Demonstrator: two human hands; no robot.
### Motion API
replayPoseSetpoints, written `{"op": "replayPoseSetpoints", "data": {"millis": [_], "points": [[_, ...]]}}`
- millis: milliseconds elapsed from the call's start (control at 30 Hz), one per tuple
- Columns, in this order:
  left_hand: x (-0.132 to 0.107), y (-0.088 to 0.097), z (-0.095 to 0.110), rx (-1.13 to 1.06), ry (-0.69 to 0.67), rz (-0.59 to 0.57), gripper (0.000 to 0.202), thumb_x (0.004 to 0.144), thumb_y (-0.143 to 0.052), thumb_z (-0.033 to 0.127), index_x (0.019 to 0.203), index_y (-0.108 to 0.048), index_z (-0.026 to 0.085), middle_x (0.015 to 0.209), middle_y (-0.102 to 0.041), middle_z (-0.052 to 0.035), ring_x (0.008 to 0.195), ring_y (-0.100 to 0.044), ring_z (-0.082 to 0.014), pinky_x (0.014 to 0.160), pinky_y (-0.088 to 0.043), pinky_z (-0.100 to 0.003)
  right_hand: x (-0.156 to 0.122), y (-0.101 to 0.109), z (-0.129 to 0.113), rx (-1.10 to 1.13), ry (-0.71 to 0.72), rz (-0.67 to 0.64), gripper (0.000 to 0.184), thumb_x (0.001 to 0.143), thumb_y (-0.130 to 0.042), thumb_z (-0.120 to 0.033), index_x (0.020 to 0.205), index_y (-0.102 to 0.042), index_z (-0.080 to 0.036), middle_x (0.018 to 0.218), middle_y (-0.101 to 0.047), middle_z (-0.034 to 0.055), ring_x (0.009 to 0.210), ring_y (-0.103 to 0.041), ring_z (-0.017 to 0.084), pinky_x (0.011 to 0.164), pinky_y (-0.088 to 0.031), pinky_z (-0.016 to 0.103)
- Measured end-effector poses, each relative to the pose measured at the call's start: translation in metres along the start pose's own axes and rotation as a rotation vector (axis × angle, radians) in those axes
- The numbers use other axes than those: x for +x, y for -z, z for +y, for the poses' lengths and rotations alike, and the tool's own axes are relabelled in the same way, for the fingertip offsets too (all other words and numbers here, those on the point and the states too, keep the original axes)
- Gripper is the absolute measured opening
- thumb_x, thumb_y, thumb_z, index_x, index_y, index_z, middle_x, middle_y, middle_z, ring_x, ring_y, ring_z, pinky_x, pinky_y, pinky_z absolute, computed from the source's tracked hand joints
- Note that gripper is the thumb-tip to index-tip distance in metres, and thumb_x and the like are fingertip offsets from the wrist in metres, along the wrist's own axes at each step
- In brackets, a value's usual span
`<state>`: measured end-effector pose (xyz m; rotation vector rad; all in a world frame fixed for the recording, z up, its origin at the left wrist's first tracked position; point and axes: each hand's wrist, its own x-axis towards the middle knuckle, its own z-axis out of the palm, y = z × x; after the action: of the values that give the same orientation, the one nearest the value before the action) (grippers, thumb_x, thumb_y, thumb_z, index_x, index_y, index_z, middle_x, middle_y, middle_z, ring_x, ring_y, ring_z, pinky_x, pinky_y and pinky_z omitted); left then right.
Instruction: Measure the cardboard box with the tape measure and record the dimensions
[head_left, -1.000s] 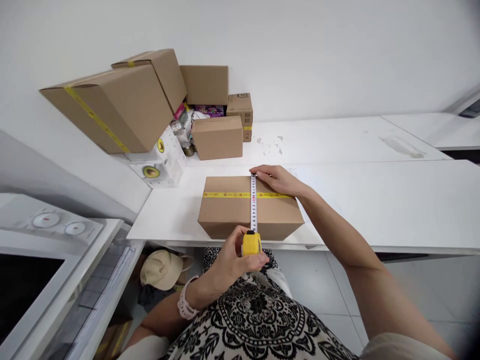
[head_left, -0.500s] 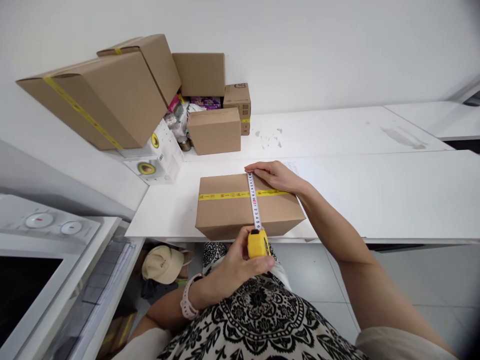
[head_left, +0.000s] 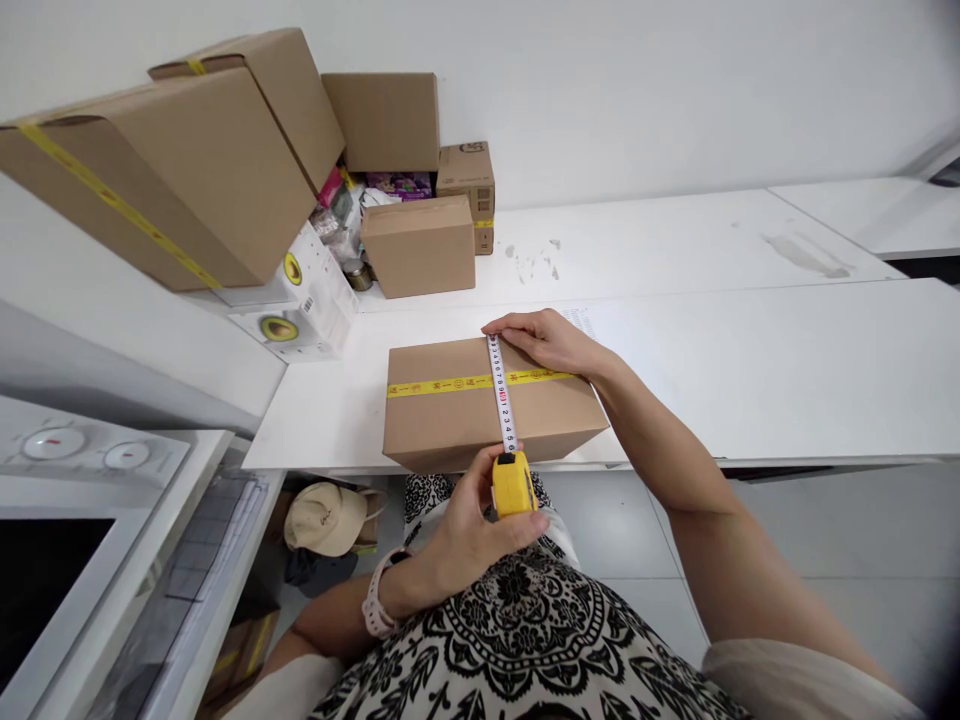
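Note:
A brown cardboard box (head_left: pixel 442 420), sealed with yellow printed tape, lies near the front edge of the white table. Across its top, from far edge to near edge, runs the white blade (head_left: pixel 502 395) of a tape measure. My left hand (head_left: pixel 476 525) is closed around the yellow tape measure case (head_left: pixel 513 485) just off the box's near edge. At the far edge, my right hand (head_left: pixel 551 340) pinches the blade's end against the box, its palm resting over the top.
Large cardboard boxes (head_left: pixel 202 170) are stacked on white avocado-print cartons (head_left: pixel 300 315) at the back left. A smaller brown box (head_left: pixel 420 248) stands beside them. A white appliance with knobs (head_left: pixel 67 490) is at the lower left. Below the table sits a beige cap (head_left: pixel 326 518).
The view has shifted slightly, so the boxes and table appear a little higher and further left. Both hands keep their hold on the tape measure, and the blade still spans the box.

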<state>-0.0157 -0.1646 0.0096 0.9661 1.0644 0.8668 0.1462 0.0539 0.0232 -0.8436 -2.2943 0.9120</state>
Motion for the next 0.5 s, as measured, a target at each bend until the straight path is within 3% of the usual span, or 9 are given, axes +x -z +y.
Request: {"op": "replayPoseSetpoints", "data": {"millis": [500], "points": [[0.0003,-0.0003,-0.0022,0.057,-0.022,0.001,0.077,0.070,-0.083,0.041,0.134,-0.047,0.019,0.099,-0.061,-0.0057,0.094,-0.060,-0.0216,0.086,-0.048,-0.037,-0.0007,-0.0004,0.0008,0.012,-0.007,-0.006,0.037,0.099,-0.046,-0.030,0.122,-0.074,-0.021,0.111,-0.076,0.0056,0.095,-0.068,0.020,0.091,-0.050,0.037]]}}
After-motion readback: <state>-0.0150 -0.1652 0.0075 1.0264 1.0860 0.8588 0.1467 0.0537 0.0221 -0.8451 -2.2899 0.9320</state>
